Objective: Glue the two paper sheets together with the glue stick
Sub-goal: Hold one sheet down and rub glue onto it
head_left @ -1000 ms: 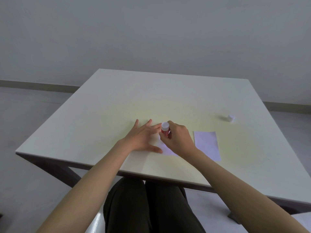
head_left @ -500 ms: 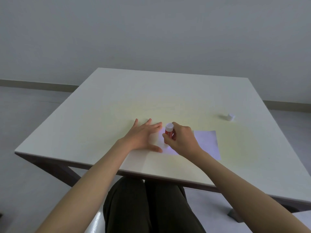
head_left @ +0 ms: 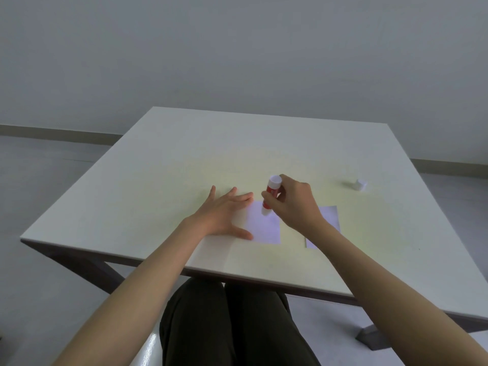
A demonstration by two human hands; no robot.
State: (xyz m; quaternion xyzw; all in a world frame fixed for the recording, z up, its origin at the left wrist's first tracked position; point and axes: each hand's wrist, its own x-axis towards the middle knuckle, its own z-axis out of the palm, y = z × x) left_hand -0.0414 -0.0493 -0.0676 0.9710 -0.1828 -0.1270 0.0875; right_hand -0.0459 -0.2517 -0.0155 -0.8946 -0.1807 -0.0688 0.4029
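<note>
The left hand [head_left: 224, 215] is lying flat with fingers spread, pressing down the left part of a paper sheet [head_left: 265, 224] on the table [head_left: 163, 165]. The right hand [head_left: 295, 204] is gripping a red glue stick [head_left: 270, 192], tilting it so its lower tip is touching that sheet. A second sheet [head_left: 330, 216] is lying to the right, partly hidden by the right forearm. A small white cap [head_left: 359, 185] is sitting well apart, further right.

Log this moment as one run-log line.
step: applying glue | right hand: holds glue stick, tip down on left sheet | left hand: flat, pinning sheet | second sheet: untouched
</note>
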